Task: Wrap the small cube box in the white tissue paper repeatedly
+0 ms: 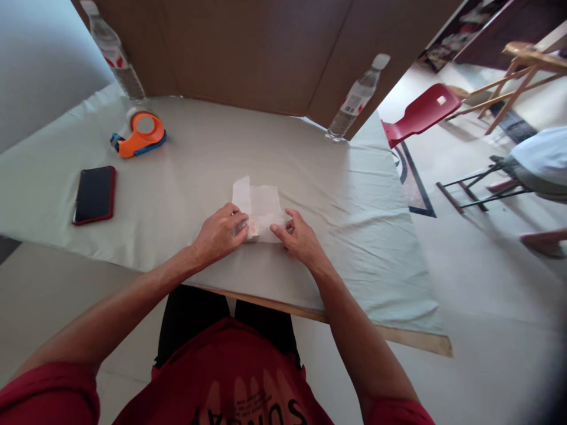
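Note:
A thin, whitish, see-through wrapping sheet [264,200] lies near the front of the cloth-covered table, its left part standing out as a separate flap. On its lower left part sits a small pale block-like item [253,228] with reddish print; its exact kind is too small to tell. My left hand [224,230] is closed on the left side of this item, thumb below and fingers above. At the sheet's right edge, my right hand [299,236] touches it with the thumb stretched out and the index finger apart from it.
An orange and blue tape dispenser [140,137] and a red-cased phone [94,195] lie to the left. Water bottles [116,56] [358,97] stand before a tall cardboard panel [239,53]. Beyond the table's right side are a red chair [420,112] and a seated person [543,159].

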Demonstrator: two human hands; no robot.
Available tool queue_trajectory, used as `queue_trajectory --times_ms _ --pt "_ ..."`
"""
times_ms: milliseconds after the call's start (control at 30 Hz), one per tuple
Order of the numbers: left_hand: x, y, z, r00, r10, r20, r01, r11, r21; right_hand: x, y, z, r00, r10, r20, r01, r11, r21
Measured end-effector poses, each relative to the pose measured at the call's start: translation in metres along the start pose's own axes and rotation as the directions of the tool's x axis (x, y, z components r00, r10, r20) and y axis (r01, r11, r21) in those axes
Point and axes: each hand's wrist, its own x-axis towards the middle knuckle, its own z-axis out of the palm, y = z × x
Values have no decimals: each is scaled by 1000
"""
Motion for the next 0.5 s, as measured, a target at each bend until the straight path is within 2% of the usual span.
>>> queue_trajectory --times_ms 133,267,433,500 --pt "1 0 2 999 35 -10 -34 999 23 11 -2 9 998 -15 -55 18 999 46" --pt "2 2 1 999 48 17 -48 998 43 16 -6 20 992 -102 -78 107 992 60" --pt "8 8 -5 995 8 103 -18 996 91 8 -16 25 952 -227 -206 220 974 -59" --pt "10 10 -7 991 -16 132 2 994 107 5 -23 24 944 -253 -213 243 967 -70"
